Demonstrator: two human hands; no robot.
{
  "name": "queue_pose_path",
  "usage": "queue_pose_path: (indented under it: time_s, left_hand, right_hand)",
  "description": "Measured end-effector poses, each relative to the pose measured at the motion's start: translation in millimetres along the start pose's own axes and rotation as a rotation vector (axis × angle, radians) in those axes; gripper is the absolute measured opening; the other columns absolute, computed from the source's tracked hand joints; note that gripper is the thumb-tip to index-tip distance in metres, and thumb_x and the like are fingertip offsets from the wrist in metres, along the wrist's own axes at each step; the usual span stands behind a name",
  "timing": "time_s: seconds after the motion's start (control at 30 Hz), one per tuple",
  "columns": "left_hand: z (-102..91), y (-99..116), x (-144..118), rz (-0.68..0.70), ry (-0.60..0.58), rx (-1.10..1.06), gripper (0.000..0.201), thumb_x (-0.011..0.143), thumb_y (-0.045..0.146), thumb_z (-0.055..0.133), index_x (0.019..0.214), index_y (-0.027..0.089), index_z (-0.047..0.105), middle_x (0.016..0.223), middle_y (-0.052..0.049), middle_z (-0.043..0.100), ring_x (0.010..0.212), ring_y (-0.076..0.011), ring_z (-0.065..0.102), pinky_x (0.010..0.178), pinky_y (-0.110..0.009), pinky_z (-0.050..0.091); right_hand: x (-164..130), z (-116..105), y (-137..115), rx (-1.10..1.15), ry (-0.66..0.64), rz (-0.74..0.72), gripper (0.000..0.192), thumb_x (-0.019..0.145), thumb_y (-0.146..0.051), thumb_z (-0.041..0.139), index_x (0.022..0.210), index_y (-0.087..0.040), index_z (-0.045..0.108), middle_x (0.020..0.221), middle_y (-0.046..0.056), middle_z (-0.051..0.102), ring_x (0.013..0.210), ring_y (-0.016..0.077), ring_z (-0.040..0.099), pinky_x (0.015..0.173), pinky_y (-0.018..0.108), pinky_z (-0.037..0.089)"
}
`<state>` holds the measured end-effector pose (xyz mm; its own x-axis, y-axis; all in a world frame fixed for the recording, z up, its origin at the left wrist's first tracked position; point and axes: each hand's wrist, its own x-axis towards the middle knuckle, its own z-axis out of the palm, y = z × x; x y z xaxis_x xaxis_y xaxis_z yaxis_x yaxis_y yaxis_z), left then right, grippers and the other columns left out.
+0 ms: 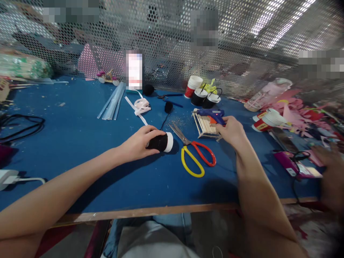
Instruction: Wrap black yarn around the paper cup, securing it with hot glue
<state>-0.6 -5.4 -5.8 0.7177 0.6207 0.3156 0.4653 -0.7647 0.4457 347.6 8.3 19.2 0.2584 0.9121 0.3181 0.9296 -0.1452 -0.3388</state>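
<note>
My left hand [137,143] is wrapped round a paper cup [158,144] covered in black, tipped on its side with its white end facing right. A thin black strand runs from near the cup up to a fuzzy black ball [168,106]. My right hand [233,132] grips a blue hot glue gun [212,114] by its handle. The gun's body lies over a small rack of wooden sticks [202,125]. Between my hands lie scissors [197,157] with one yellow and one red handle, blades slightly apart.
Clear glue sticks [111,102], white ribbon [142,106] and pliers [172,100] lie behind. A phone [134,70] stands against the mesh. Black-wrapped cups [199,96] and stacked paper cups [192,86] stand further right. Another person's blurred hand [329,161] is by a purple box [291,165].
</note>
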Motion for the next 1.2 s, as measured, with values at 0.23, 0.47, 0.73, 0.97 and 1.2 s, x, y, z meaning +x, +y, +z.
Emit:
queue_pose_path:
  time_s: [0.23,0.47,0.73,0.97,1.2]
  left_hand:
    - [-4.0,0.9,1.3,-0.015,-0.026,-0.088,0.05,0.077,0.026,0.063,0.122,0.021,0.044,0.121,-0.01,0.047,0.108,-0.0244,0.052,0.094,-0.041,0.044]
    - [-7.3,-5.9,0.8,-0.011,-0.007,-0.17,0.05,0.076,0.025,0.065,0.122,0.021,0.045,0.119,-0.009,0.049,0.109,-0.0221,0.051,0.095,-0.037,0.043]
    - [-8.1,-8.0,1.9,-0.03,-0.013,-0.187,0.051,0.076,0.027,0.065,0.123,0.022,0.045,0.118,-0.009,0.05,0.108,-0.0221,0.051,0.094,-0.038,0.043]
    - [-7.7,-7.3,2.3,-0.043,-0.014,-0.185,0.051,0.076,0.028,0.066,0.123,0.022,0.045,0.117,-0.009,0.05,0.108,-0.0219,0.051,0.094,-0.037,0.042]
    - [-7.1,-7.2,3.0,-0.05,-0.014,-0.183,0.052,0.075,0.026,0.067,0.123,0.021,0.046,0.117,-0.01,0.05,0.107,-0.0222,0.051,0.095,-0.037,0.042]
  right_hand:
    - [-23.7,-20.3,-31.1,0.701,-0.189,0.154,0.021,0.062,-0.029,0.069,0.075,-0.016,0.059,0.07,0.004,0.064,0.06,0.0151,0.059,0.058,0.029,0.048]
    - [-65.5,-28.3,-74.6,0.73,-0.538,-0.065,0.023,0.073,-0.034,0.065,0.087,-0.016,0.065,0.057,0.0,0.061,0.049,0.0115,0.055,0.048,0.024,0.048]
    - [-85.2,-15.3,-84.0,0.504,-0.44,-0.093,0.018,0.069,-0.034,0.066,0.059,-0.021,0.057,0.042,-0.002,0.053,0.035,0.013,0.048,0.035,0.027,0.041]
    - [-89.1,-10.8,-85.7,0.463,-0.337,-0.098,0.018,0.065,-0.036,0.067,0.06,-0.021,0.057,0.05,0.001,0.059,0.046,0.0187,0.056,0.044,0.031,0.047]
    - [-91.1,-6.5,-78.6,0.424,-0.346,-0.107,0.021,0.066,-0.04,0.067,0.068,-0.021,0.06,0.064,0.005,0.066,0.063,0.0245,0.063,0.052,0.034,0.05]
